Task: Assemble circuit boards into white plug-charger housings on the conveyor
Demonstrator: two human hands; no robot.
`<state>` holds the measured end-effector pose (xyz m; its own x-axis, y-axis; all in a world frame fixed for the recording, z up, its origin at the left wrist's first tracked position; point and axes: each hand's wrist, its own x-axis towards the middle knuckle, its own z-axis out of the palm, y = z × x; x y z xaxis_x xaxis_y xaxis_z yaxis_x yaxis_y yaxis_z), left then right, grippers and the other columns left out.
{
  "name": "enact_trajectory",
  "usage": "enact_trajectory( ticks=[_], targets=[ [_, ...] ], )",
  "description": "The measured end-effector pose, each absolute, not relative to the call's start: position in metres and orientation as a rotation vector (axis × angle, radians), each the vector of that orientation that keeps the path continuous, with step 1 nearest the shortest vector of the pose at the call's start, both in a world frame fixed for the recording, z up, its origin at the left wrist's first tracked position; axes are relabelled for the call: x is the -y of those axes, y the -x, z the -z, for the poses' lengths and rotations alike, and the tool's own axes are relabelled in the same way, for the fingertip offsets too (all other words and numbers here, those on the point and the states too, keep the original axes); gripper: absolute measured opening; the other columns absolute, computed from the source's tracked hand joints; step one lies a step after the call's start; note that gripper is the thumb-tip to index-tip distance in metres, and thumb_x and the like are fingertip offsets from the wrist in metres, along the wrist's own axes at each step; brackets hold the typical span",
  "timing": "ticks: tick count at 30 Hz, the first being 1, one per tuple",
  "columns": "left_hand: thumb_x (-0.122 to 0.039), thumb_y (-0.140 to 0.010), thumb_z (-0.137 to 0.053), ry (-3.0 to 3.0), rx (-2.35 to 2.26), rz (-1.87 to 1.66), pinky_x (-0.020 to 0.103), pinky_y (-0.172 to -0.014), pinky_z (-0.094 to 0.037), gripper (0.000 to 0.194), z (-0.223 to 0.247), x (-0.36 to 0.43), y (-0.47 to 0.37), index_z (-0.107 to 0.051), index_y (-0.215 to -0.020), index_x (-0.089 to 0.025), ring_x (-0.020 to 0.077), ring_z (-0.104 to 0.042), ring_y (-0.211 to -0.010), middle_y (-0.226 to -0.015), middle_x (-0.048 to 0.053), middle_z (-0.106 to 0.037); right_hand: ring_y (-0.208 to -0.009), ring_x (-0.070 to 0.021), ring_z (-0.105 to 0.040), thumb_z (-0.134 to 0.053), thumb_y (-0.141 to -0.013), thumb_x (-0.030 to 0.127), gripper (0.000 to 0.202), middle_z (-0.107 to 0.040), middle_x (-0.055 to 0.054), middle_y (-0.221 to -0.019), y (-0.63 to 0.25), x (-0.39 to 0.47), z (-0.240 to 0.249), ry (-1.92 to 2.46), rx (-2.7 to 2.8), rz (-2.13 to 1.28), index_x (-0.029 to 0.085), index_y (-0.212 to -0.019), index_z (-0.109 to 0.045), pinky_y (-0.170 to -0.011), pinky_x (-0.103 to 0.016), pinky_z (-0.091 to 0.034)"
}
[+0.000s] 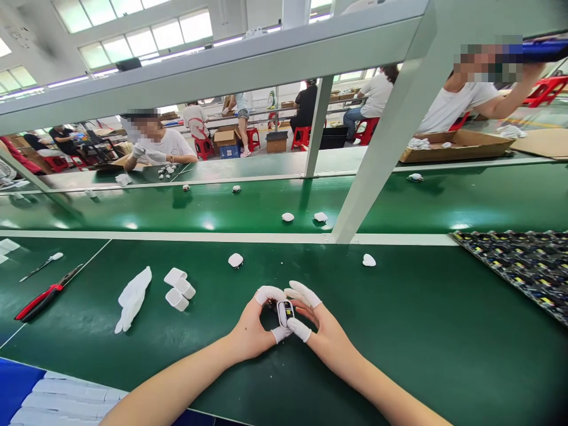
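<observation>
Between my hands is a small white device (pixel 285 313) with a dark inside and a bit of yellow showing. My left hand (pixel 256 325) grips it from the left, thumb below and fingers above. From the right, my right hand (pixel 317 322) pinches it with thumb and fingertips. White finger covers sit on several fingertips of both hands. Beyond them on the green bench (pixel 248 378) lie a white piece (pixel 235 260) and another white piece (pixel 368 260). White box-like caps (pixel 178 289) stand left of my hands, beside a crumpled white glove or cloth (pixel 133 299).
Red-handled pliers (pixel 47 296) and a small brush-like tool (pixel 42 266) lie at the left. Circuit boards (pixel 523 266) cover the right edge. A slanted metal post (pixel 377 148) rises behind the bench, by a green belt (pixel 213 207) carrying white pieces. People sit beyond.
</observation>
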<state>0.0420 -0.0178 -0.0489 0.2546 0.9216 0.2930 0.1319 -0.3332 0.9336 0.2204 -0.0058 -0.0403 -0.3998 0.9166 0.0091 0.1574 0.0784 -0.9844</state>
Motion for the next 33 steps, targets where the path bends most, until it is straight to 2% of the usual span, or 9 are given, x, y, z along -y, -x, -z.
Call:
enact_trajectory(
  ticks=[4, 9, 15, 18, 21, 24, 27, 31, 33],
  targets=[
    [-0.015, -0.071, -0.071, -1.797, -1.072, -1.2, 0.038, -0.093, -0.047, 0.041, 0.048, 0.019, -0.041, -0.052, -0.106, -0.021, 0.02, -0.057, -0.102, -0.108, 0.006, -0.058, -0.114, -0.0287, -0.061, -0.068, -0.074, 0.049, 0.068, -0.062, -0.016, -0.124, -0.217, 0.004, 0.041, 0.996, 1.41, -1.738, 0.02, -0.13, -0.044, -0.104, -0.05, -0.044],
    [-0.015, -0.071, -0.07, -1.906, -1.059, -1.234, 0.036, -0.089, -0.048, 0.04, 0.049, 0.019, -0.041, -0.053, -0.106, -0.022, 0.0188, -0.058, -0.098, -0.106, 0.006, -0.059, -0.11, -0.028, -0.063, -0.071, -0.073, 0.047, 0.057, -0.067, -0.012, -0.116, -0.216, 0.007, 0.045, 0.906, 1.29, -1.741, 0.022, -0.121, -0.054, -0.1, -0.048, -0.046],
    [-0.016, -0.073, -0.07, -2.041, -1.04, -1.241, 0.036, -0.089, -0.049, 0.042, 0.049, 0.021, -0.043, -0.051, -0.11, -0.025, 0.0192, -0.059, -0.099, -0.107, 0.005, -0.06, -0.1, -0.0253, -0.065, -0.068, -0.075, 0.037, 0.045, -0.07, -0.009, -0.106, -0.215, 0.011, 0.033, 0.959, 1.351, -1.706, 0.022, -0.115, -0.053, -0.093, -0.045, -0.049],
    [-0.017, -0.073, -0.07, -2.014, -1.087, -1.218, 0.035, -0.086, -0.05, 0.041, 0.047, 0.022, -0.045, -0.051, -0.108, -0.024, 0.0191, -0.059, -0.097, -0.106, 0.005, -0.06, -0.097, -0.0238, -0.064, -0.062, -0.079, 0.038, 0.04, -0.069, -0.008, -0.104, -0.214, 0.013, 0.026, 0.98, 1.358, -1.712, 0.022, -0.114, -0.051, -0.092, -0.045, -0.047],
    [-0.017, -0.071, -0.071, -1.935, -1.167, -1.187, 0.033, -0.082, -0.05, 0.041, 0.045, 0.022, -0.045, -0.051, -0.107, -0.023, 0.0174, -0.058, -0.09, -0.103, 0.004, -0.06, -0.102, -0.0242, -0.062, -0.059, -0.081, 0.041, 0.04, -0.068, -0.008, -0.107, -0.214, 0.013, 0.023, 0.982, 1.353, -1.739, 0.022, -0.115, -0.049, -0.096, -0.046, -0.044],
    [-0.015, -0.069, -0.071, -1.942, -1.187, -1.186, 0.032, -0.08, -0.05, 0.043, 0.045, 0.021, -0.044, -0.051, -0.107, -0.024, 0.0166, -0.057, -0.089, -0.103, 0.004, -0.06, -0.106, -0.0247, -0.061, -0.064, -0.077, 0.042, 0.047, -0.066, -0.009, -0.111, -0.213, 0.012, 0.023, 0.98, 1.348, -1.783, 0.023, -0.117, -0.047, -0.099, -0.045, -0.042],
    [-0.014, -0.069, -0.07, -1.982, -1.156, -1.198, 0.033, -0.083, -0.05, 0.044, 0.046, 0.021, -0.043, -0.052, -0.107, -0.024, 0.0176, -0.058, -0.093, -0.105, 0.004, -0.06, -0.105, -0.0241, -0.062, -0.069, -0.073, 0.04, 0.051, -0.066, -0.009, -0.11, -0.212, 0.013, 0.023, 0.989, 1.355, -1.796, 0.023, -0.116, -0.046, -0.098, -0.044, -0.044],
    [-0.015, -0.071, -0.068, -2.016, -1.09, -1.215, 0.036, -0.088, -0.05, 0.041, 0.045, 0.021, -0.044, -0.052, -0.106, -0.024, 0.0194, -0.058, -0.099, -0.107, 0.005, -0.059, -0.097, -0.0222, -0.064, -0.067, -0.074, 0.035, 0.047, -0.066, -0.009, -0.105, -0.212, 0.013, 0.026, 1.047, 1.429, -1.678, 0.021, -0.114, -0.046, -0.093, -0.041, -0.048],
    [-0.013, -0.069, -0.067, -2.014, -1.043, -1.197, 0.039, -0.093, -0.049, 0.047, 0.044, 0.021, -0.043, -0.05, -0.111, -0.023, 0.0215, -0.057, -0.105, -0.112, 0.007, -0.057, -0.094, -0.0211, -0.065, -0.065, -0.075, 0.033, 0.046, -0.067, -0.008, -0.104, -0.213, 0.013, 0.03, 1.09, 1.476, -1.571, 0.021, -0.115, -0.046, -0.092, -0.041, -0.05]
  ],
)
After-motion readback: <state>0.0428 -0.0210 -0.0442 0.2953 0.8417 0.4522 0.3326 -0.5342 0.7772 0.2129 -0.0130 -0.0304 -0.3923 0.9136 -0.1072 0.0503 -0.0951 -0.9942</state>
